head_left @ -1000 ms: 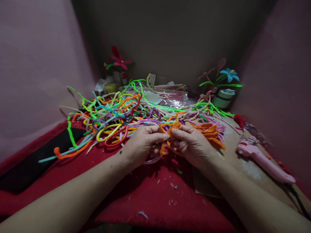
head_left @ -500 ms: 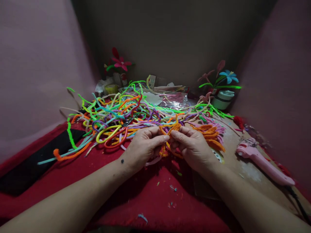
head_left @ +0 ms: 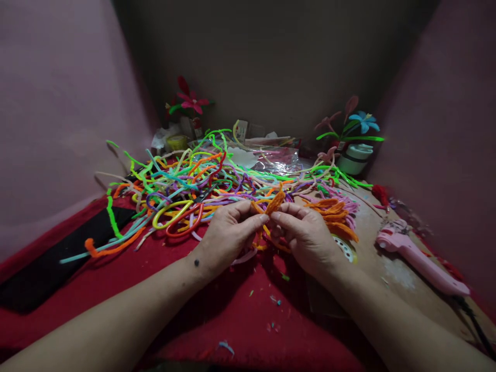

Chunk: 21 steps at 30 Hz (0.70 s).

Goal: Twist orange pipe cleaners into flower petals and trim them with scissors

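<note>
My left hand (head_left: 232, 232) pinches an orange fuzzy-stem piece (head_left: 276, 201) between thumb and fingers near the middle of the view. My right hand (head_left: 304, 232) grips the same piece from the other side, and the fingertips of both hands nearly meet. Loops of the piece stand up above the fingertips, and orange strands hang below. Just right of my right hand lies a bundle of folded orange stems (head_left: 333, 214). Scissors with a yellow and a red handle loop (head_left: 185, 233) rest left of my left hand.
A tangled heap of coloured stems (head_left: 174, 178) spreads behind my hands. On the right are a pink glue gun (head_left: 426, 263) and a white-holed disc (head_left: 344, 249). Fuzzy flowers (head_left: 364, 123) stand at the back. A black flat object (head_left: 62, 263) lies left on red cloth (head_left: 248, 320).
The orange piece has turned between my fingers, its loops now narrower and more upright. My right hand has shifted slightly left, showing more of the disc.
</note>
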Each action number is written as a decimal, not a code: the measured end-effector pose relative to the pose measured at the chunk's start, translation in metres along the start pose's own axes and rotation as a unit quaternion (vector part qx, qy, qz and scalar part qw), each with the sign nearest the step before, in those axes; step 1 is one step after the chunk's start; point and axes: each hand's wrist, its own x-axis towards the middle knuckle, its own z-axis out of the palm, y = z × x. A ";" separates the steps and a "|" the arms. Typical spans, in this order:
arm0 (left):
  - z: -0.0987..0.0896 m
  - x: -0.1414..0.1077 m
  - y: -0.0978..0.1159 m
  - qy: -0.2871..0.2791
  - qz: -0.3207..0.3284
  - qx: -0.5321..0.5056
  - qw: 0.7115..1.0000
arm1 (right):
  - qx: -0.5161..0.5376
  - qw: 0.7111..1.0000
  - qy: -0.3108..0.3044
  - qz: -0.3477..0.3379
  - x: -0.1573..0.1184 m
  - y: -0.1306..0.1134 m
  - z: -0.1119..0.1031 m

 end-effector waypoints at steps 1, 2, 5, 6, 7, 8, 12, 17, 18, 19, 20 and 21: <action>0.000 0.000 0.001 -0.001 -0.003 -0.002 1.000 | -0.004 1.000 0.001 -0.001 0.000 0.000 0.000; 0.001 -0.001 0.001 -0.003 -0.010 -0.004 1.000 | -0.010 1.000 0.003 -0.002 -0.001 0.000 0.000; 0.001 0.000 0.000 -0.019 -0.040 -0.031 0.999 | -0.020 1.000 0.004 -0.006 -0.002 -0.001 0.000; 0.001 0.000 -0.001 -0.025 -0.050 -0.047 0.997 | -0.018 1.000 0.001 -0.008 -0.002 -0.001 0.000; 0.000 0.001 -0.002 -0.032 -0.058 -0.062 0.996 | -0.013 1.000 -0.003 -0.010 -0.001 -0.001 0.000; 0.000 0.001 -0.004 -0.038 -0.063 -0.076 0.994 | -0.005 1.000 -0.009 -0.010 -0.001 -0.001 0.000; -0.002 0.002 -0.005 -0.036 -0.066 -0.085 0.994 | 0.024 0.999 -0.021 -0.002 0.000 -0.002 0.001; 0.003 0.001 0.001 -0.013 -0.061 -0.065 0.996 | 0.033 0.999 -0.008 -0.005 0.001 -0.001 0.001; 0.004 0.000 0.002 -0.013 -0.060 -0.067 0.996 | 0.023 1.000 0.001 -0.006 0.000 -0.001 0.001; 0.005 -0.001 0.002 -0.012 -0.058 -0.067 0.996 | 0.007 1.000 0.010 -0.008 0.000 -0.001 0.001; 0.006 -0.001 0.002 -0.014 -0.057 -0.067 0.996 | -0.012 1.000 0.019 -0.010 -0.001 -0.002 0.001; 0.006 -0.002 0.001 -0.019 -0.057 -0.068 0.996 | -0.031 0.999 0.029 -0.011 -0.001 -0.003 0.001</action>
